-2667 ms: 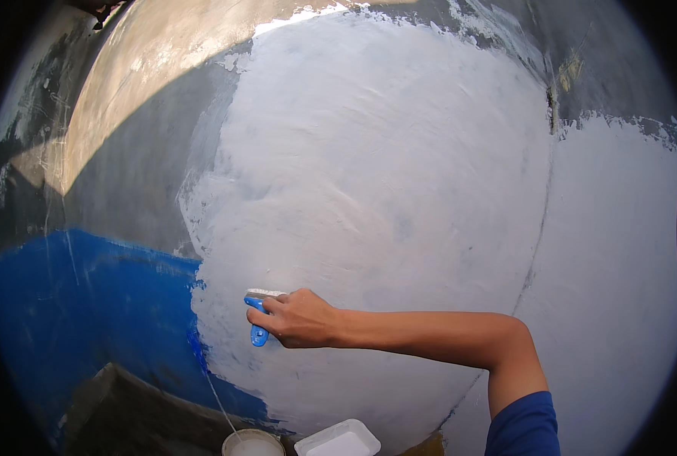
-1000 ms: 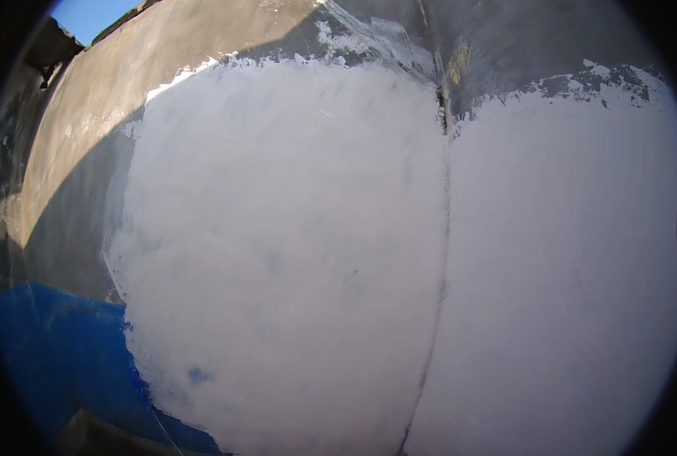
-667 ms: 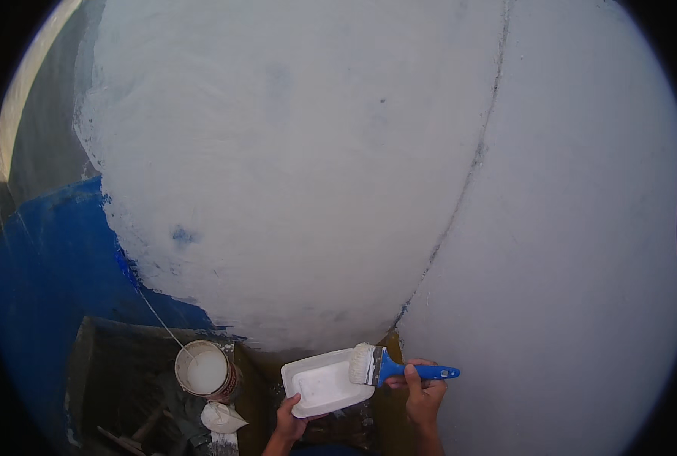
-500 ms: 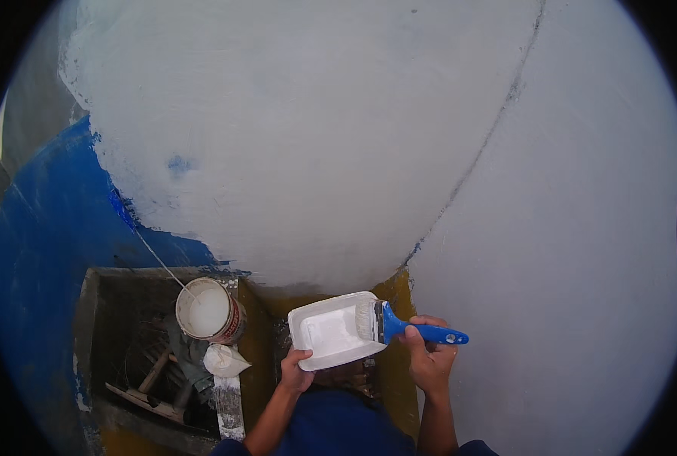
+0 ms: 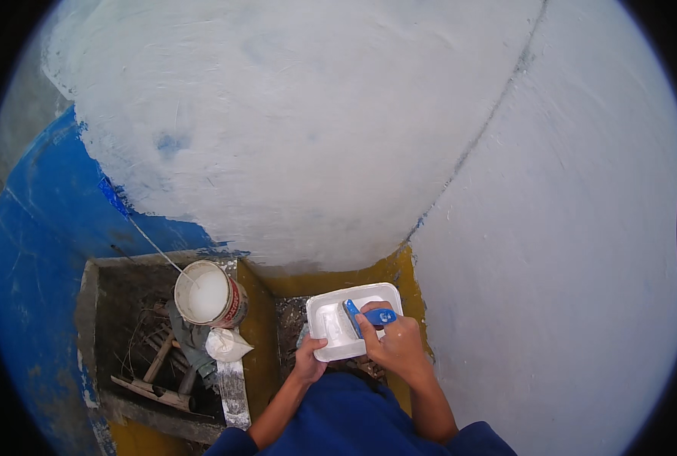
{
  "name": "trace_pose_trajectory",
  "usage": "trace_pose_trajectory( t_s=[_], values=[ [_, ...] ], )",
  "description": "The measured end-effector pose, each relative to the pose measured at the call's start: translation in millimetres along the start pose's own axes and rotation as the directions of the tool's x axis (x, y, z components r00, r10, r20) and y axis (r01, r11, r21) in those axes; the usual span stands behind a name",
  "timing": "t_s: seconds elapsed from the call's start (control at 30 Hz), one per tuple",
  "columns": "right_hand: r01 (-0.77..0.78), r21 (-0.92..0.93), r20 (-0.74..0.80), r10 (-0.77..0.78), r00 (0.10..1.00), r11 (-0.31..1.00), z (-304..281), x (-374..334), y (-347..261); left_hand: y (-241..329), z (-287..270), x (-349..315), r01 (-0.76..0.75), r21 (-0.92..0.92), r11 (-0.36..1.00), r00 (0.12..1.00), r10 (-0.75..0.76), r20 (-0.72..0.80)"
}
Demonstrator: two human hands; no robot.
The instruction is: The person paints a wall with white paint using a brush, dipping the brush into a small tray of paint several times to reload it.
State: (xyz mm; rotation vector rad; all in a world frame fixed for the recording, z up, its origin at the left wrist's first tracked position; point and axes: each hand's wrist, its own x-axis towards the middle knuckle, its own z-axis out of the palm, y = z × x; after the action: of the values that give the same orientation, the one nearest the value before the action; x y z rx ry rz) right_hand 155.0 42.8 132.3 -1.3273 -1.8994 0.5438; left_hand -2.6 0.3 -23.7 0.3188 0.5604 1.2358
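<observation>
My left hand [image 5: 310, 360] grips the near left edge of a white rectangular tray [image 5: 394, 293], its thumb over the rim. White paint coats the tray's floor. In my right hand [image 5: 394, 343] is a paintbrush [image 5: 382, 316] with a blue handle, the fingers wrapped round it. The brush head is down inside the tray, against the paint; my hand hides part of the handle and the tray's right side. To the left stands a round bucket [image 5: 239, 302] of white paint with a thin stick leaning out of it. A white bag or cloth bundle [image 5: 228, 345] lies beside the bucket.
A concrete trough [image 5: 89, 304] at the left holds wood pieces [image 5: 156, 359] and twigs. Ahead rises a wall [image 5: 300, 152] mostly painted white, blue at its left, with a yellow band [image 5: 331, 283] low down. Another white wall [image 5: 559, 251] stands close on the right.
The tray has shifted right and a little up. My right hand has moved left over it, and the brush handle now angles more toward me above the tray.
</observation>
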Motion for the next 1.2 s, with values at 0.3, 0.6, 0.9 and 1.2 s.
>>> trace_pose_trajectory(
  t_s=[0.3,0.6,0.9,1.2],
  values=[
    [-0.017,-0.022,0.046,0.018,0.999,1.0,16,-4,14,-6,-6,2,0.01,0.033,0.999,0.998,-0.012,0.068],
    [-0.11,0.316,-0.128,0.157,0.979,0.942,25,-3,14,5,0,-1,0.003,0.026,1.0,1.0,-0.003,0.016],
    [-0.425,0.903,0.268,0.695,0.668,0.06,13,7,51,27,-6,-2,-0.06,-0.095,0.994,0.998,0.058,-0.018],
    [-0.432,0.834,0.551,0.57,0.61,-0.344,22,15,42,46,-17,-9,-0.114,-0.076,0.991,0.993,0.112,-0.032]
  ],
)
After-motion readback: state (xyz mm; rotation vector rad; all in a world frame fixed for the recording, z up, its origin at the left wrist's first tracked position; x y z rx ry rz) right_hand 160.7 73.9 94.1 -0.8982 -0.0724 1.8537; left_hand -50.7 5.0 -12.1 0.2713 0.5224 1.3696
